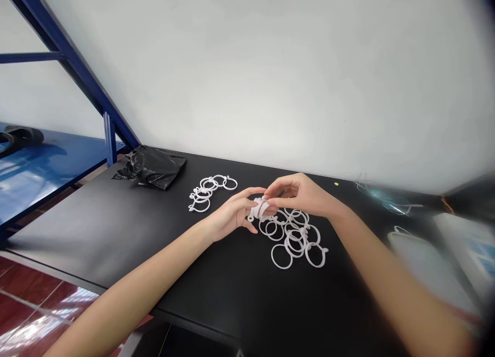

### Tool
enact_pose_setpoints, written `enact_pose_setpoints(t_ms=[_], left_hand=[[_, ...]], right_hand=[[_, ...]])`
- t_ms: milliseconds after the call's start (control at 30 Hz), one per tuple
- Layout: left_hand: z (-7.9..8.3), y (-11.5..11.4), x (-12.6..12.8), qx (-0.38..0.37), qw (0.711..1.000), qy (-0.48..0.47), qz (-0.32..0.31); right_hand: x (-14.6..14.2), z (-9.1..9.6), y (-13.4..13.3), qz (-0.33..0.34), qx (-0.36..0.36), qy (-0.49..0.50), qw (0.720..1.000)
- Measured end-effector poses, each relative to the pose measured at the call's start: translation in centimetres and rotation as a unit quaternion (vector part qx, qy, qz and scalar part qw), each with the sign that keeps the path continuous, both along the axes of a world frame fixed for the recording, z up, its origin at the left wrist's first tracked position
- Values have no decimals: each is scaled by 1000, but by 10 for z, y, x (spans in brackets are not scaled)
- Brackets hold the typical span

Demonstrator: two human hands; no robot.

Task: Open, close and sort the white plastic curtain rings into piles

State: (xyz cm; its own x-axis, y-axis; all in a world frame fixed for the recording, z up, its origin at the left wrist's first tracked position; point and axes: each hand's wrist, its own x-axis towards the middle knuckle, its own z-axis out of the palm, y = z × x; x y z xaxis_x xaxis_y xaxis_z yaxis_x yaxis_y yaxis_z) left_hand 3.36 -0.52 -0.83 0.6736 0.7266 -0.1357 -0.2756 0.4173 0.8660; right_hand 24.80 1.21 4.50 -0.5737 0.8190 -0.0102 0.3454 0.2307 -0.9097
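Several white curtain rings (264,208) are bunched between my two hands, above the black table. My left hand (234,213) is closed around them from the left, its thumb lower down and its fingers reaching behind. From the right, my right hand (296,193) pinches at the same bunch with thumb and forefinger. Just below and to the right lies a loose pile of white rings (296,238) with small eyelets. A smaller group of the same rings (201,193) rests on the table to the left of my left hand. The fingers partly hide the held rings.
A crumpled black plastic bag (152,167) lies at the back left of the black table (127,228). Clear plastic (390,200) and a pale box (429,264) are on the right. A blue metal frame (77,63) stands left, and a white wall (270,79) rises behind.
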Motion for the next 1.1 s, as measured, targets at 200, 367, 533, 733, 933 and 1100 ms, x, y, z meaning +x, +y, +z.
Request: enact_pose_setpoints(t_ms=[200, 367, 533, 733, 933, 1100], left_hand=[[1, -1, 0, 18, 999, -27, -8], [4, -1, -2, 27, 997, -73, -14], [7, 0, -4, 41, 997, -60, -9], [7, 1, -7, 30, 997, -66, -30], [7, 0, -8, -11, 991, -122, -44], [11, -2, -6, -38, 991, -125, -16]], right_hand=[[1, 3, 1, -20, 38, -30, 999], [-6, 1, -4, 29, 25, -86, 996], [-16, -10, -8, 26, 3, -72, 997], [-19, -21, -9, -1, -14, -47, 999], [-21, -25, -10, 12, 4, -64, 998], [7, -10, 4, 28, 5, -93, 995]])
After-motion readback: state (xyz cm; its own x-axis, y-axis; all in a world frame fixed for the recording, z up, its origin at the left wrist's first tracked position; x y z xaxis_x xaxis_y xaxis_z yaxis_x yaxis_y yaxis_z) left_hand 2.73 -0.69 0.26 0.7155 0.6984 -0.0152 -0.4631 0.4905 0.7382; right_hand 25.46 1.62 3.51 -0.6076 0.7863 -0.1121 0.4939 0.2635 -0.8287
